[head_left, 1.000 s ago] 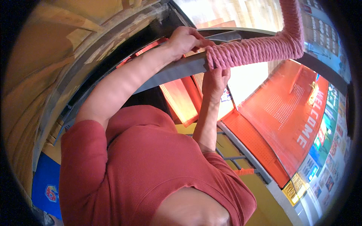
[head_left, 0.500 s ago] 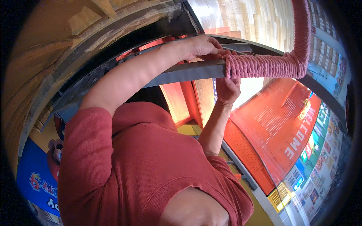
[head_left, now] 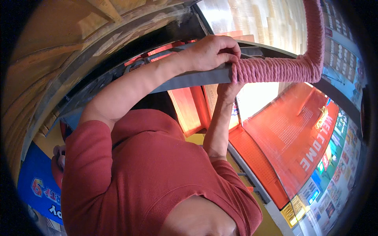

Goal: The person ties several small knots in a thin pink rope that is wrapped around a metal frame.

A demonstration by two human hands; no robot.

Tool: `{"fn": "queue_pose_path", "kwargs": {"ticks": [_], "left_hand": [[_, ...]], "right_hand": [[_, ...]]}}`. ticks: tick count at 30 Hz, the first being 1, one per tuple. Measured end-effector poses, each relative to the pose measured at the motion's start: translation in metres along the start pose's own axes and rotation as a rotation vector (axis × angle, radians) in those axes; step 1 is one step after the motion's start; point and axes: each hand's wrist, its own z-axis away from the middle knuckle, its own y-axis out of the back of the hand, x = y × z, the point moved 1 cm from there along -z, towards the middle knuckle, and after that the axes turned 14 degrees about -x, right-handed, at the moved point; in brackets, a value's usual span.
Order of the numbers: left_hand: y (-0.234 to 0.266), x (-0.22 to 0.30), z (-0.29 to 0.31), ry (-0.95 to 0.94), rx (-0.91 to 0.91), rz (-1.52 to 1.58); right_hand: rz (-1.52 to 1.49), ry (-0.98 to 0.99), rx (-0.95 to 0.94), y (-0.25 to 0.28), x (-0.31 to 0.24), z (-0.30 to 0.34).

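Thick pink cord (head_left: 271, 70) is wound in tight coils round a grey metal bar (head_left: 199, 76) and continues up a bent upright part at the right. The bar's left stretch is bare. Above the bar, my left hand (head_left: 214, 51) is closed, its fingertips pinching the cord at the left end of the coils. My right hand (head_left: 229, 92) reaches up from below, against the underside of the bar beside the last coil. Its fingers are hidden behind the bar and the cord.
A red mat (head_left: 289, 129) with white lettering lies beyond the bar at the right. A curved brown frame (head_left: 51, 59) arches along the left. A blue printed panel (head_left: 35, 177) stands at the lower left, and a yellow sign (head_left: 294, 211) at the lower right.
My left hand has risen slightly and its knuckles now arch above the bar. My right hand has shifted left and up, its fingers passing out of sight behind the bar.
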Motion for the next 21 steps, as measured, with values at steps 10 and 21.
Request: {"fn": "queue_pose_path", "kwargs": {"ticks": [10, 21], "left_hand": [[-0.006, -0.016, -0.005, -0.089, 0.056, 0.105], [0.005, -0.013, 0.004, -0.07, -0.034, 0.144]], "right_hand": [[0.445, 0.02, 0.053, -0.006, -0.003, 0.011], [0.47, -0.012, -0.072, 0.001, -0.001, 0.011]]}}
